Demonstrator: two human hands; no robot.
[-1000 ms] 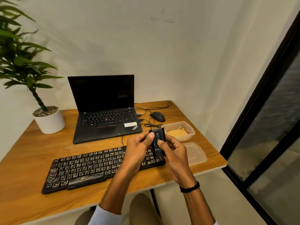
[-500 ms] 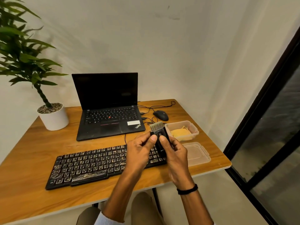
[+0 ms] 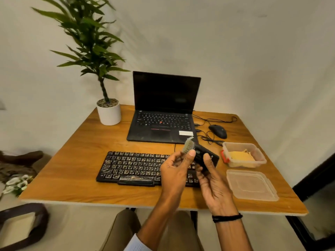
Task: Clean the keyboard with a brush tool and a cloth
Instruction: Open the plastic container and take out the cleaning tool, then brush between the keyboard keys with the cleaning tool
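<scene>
Black keyboard (image 3: 134,166) flat, pale-bristled brush tool (image 3: 200,152) tilted above its right end, yellow cloth (image 3: 241,156) crumpled nearby

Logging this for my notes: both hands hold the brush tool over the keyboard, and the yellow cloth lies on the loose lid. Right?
Not quite. The head view shows the yellow cloth inside the open container, not on the loose lid beside it. The left hand and right hand do hold the brush tool over the keyboard.

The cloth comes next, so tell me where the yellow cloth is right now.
In the head view, the yellow cloth lies inside the open clear container on the right of the table, behind the loose lid and in front of the mouse.
</scene>
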